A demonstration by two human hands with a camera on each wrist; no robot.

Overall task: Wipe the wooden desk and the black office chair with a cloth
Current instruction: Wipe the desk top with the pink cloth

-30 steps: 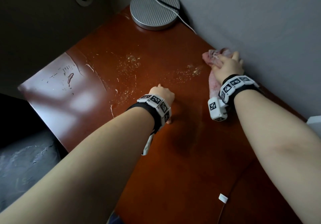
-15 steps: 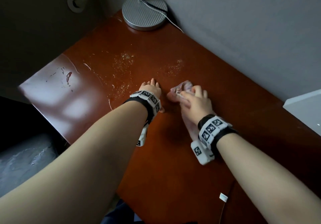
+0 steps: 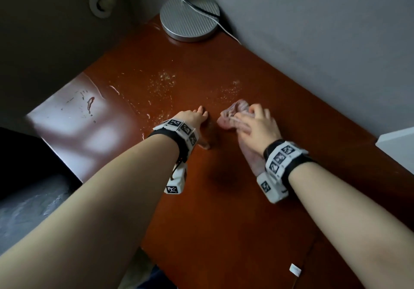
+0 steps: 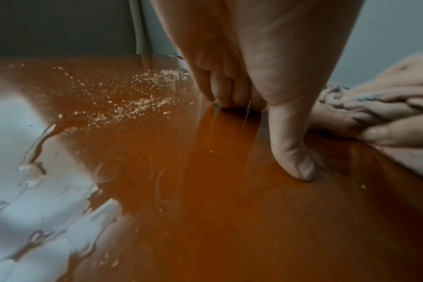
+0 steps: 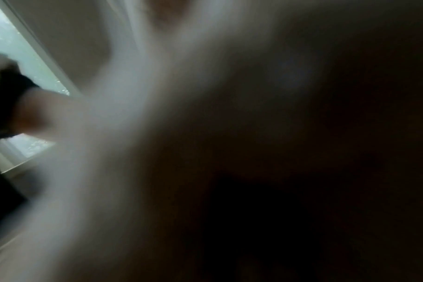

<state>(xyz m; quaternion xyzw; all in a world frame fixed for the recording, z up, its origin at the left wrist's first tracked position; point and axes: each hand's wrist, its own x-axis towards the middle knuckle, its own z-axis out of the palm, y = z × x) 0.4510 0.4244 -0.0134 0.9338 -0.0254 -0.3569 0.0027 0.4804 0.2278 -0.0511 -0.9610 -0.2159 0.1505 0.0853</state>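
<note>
The reddish-brown wooden desk [image 3: 224,221] fills the head view. My right hand [image 3: 257,127] grips a bunched pinkish cloth [image 3: 233,111] and presses it on the desk near the middle. The cloth's tail runs back under the wrist. My left hand [image 3: 197,118] rests just left of the cloth, fingertips and thumb pressed on the wood and holding nothing. The left wrist view shows that hand [image 4: 258,122] braced on the desk, with the cloth [image 4: 374,95] at its right. The right wrist view is a blur. No chair is recognisable.
Pale crumbs [image 3: 165,80] lie beyond both hands, and wet streaks [image 3: 89,104] shine at the desk's left end. A round silver lamp base [image 3: 190,17] with cables stands in the far corner. A white object [image 3: 398,147] sits at the right edge. The grey wall runs along the right.
My right hand swept the cloth from beside the wall to the middle of the desk, next to my left hand. The left hand's fingers uncurled onto the wood.
</note>
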